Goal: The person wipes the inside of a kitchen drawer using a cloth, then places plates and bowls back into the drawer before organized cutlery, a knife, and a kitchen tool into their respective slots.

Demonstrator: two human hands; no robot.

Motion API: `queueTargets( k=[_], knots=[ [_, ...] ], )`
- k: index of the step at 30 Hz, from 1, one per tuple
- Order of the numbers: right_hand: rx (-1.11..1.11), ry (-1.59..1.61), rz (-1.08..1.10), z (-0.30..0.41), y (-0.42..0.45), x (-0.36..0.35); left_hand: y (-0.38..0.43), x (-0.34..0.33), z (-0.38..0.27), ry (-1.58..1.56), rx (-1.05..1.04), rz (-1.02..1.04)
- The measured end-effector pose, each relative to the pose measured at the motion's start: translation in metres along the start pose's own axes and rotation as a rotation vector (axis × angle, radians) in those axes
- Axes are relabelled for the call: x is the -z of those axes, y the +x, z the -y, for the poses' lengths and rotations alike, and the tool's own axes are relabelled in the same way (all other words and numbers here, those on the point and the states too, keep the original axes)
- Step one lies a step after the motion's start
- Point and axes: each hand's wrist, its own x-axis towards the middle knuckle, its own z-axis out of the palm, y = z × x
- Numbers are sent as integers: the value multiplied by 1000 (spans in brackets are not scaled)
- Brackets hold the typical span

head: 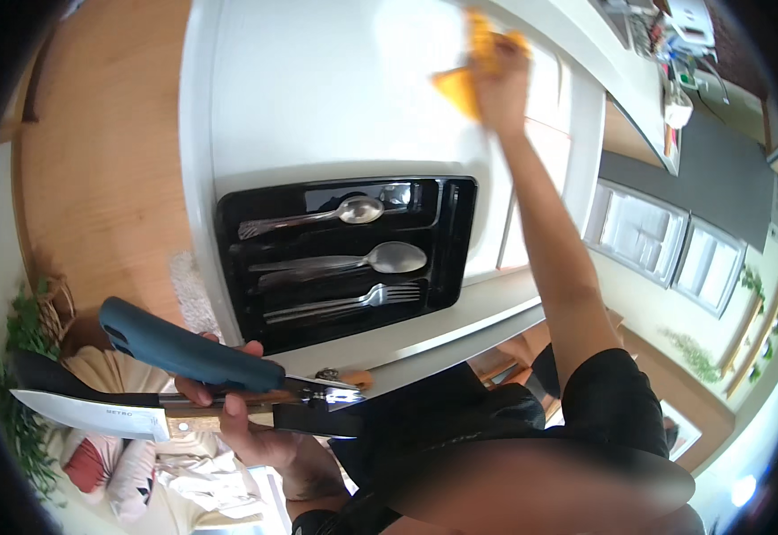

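Note:
My left hand (248, 428) is shut on a bundle of utensils at lower left. It includes a metal knife (94, 414) with a riveted wooden handle, a blue-handled utensil (188, 344) and a black-handled one (61, 381). My right hand (506, 87), blurred, grips a yellow cloth (459, 90) over the far part of a white drawer (335, 87). Between the hands, a black cutlery tray (348, 343) sits in the drawer. Spoons (395, 257) occupy its middle compartment, another spoon (361, 210) lies in an upper one, and forks (395, 294) lie in a lower one.
The drawer's white wall (198, 134) borders a wood floor (108, 167). A plant (27, 334) and cushions (131, 475) are at lower left. Items including a white container (678, 108) stand on the counter at upper right, and windows (643, 231) are at right.

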Motion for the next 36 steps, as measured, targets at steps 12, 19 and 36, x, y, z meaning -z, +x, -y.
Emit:
queueTargets(
  k=[12, 19, 36],
  knots=[
    [-69, 32, 38, -52, 67, -7, 2, 4, -3, -78, 37, 136],
    [92, 106, 128, -32, -50, 25, 8, 8, -6, -93, 5, 204],
    [28, 197, 361, 8, -124, 103, -12, -18, -8, -27, 35, 272]
  ],
)
